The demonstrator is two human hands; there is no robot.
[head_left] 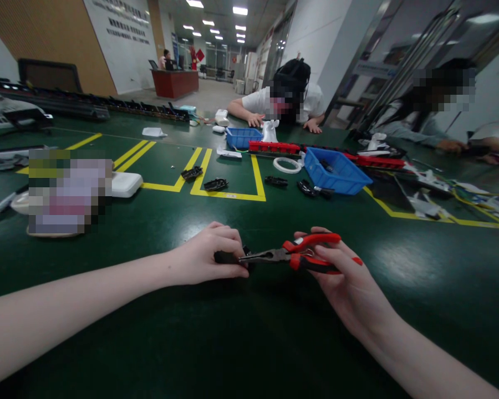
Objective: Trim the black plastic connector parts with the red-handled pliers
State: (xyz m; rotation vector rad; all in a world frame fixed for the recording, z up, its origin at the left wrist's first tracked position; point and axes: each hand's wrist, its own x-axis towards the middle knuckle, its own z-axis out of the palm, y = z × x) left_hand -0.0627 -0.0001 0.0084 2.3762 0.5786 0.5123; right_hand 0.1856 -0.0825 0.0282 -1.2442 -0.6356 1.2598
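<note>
My right hand point(345, 271) is closed round the handles of red and black needle-nose pliers point(293, 254), whose jaws point left. Between the thumb and fingers of my left hand point(216, 252) is a small black part point(227, 257), mostly hidden by the fingers. The tips of the pliers touch or overlap this part; whether they grip it I cannot tell. Beyond my hands, several similar black parts lie on the green table, among them one point(216, 184) inside a yellow-taped outline and another point(276, 181) to its right.
A blue bin point(336, 170) holds black pieces, with a white ring point(287, 165) beside it. Farther off are a smaller blue bin point(244, 138) and a red strip point(274, 147). A white case point(126, 184) lies at left. A person point(289, 94) leans on the far side; others sit at right.
</note>
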